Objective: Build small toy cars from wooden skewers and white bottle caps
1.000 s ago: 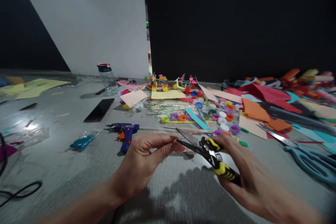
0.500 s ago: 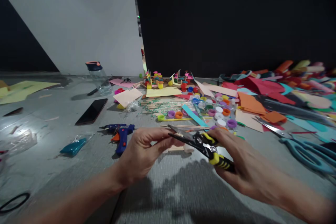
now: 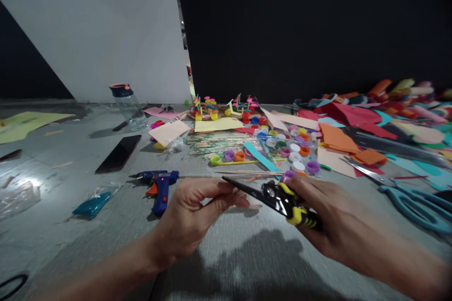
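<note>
My right hand (image 3: 335, 225) is wrapped round the handles of black-and-yellow snips (image 3: 271, 197). Their dark blades are together and point left, with the tips at the fingers of my left hand (image 3: 197, 216). That hand is closed in a pinch, thumb against fingers; what it holds, if anything, is hidden behind the fingers and blades. Just left of it a blue glue gun (image 3: 161, 193) lies on its side, its small red light lit. Beyond both hands are thin wooden sticks (image 3: 243, 171) and several coloured bottle caps (image 3: 298, 166).
At the right lie large teal-handled scissors (image 3: 413, 202) and heaped coloured paper (image 3: 339, 138). A phone (image 3: 119, 154), a water bottle (image 3: 130, 108) and a bag of teal material (image 3: 92, 204) are on the left. Small colourful models (image 3: 206, 108) stand at the back.
The snips' blades were apart around a small pale piece at my left fingertips; now they are closed and the piece is out of sight. My right hand has shifted slightly right.
</note>
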`<state>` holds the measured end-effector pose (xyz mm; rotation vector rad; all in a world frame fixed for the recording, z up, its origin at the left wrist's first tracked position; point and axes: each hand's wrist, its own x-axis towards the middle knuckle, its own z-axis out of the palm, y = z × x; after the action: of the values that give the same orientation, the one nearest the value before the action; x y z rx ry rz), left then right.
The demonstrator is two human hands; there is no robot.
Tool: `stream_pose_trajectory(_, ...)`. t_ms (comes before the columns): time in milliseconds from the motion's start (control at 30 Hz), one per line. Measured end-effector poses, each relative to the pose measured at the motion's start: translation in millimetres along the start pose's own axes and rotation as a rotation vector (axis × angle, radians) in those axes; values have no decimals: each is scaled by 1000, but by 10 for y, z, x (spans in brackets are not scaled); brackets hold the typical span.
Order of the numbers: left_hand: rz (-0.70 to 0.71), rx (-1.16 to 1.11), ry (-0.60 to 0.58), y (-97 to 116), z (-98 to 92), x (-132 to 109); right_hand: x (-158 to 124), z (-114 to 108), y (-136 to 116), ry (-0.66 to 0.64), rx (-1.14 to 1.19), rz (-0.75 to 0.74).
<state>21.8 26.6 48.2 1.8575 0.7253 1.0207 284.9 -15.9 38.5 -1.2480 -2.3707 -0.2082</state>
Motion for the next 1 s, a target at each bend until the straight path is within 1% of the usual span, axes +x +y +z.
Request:
stream_pose_trajectory(167,-23,-120,49,40,17,3,57,-25,-22,15,33,-29)
stream_pose_trajectory(300,32,-48,27,59,-2,16,67,-98,-44,-16,-19,-61)
stream_pose_trajectory(433,105,40,-7,66,-20,6,53,-134,-59,-22,-70,-53)
stream_pose_trajectory(533,124,82,-22,70,-17,-1,45,-142,-66,-17,-96,-37)
stream_pose_trajectory(667,142,106,-31,66,-8,-4,13,-137,-59,3,-126,-55)
stream_pose_trajectory(833,123,118,-57,72,-6,-7,-22,-136,-35,-8,-149,-50)
stream_pose_trajectory(1000,21,21,-80,99,7,-11,-29,-99,-29,-12,-122,-37)
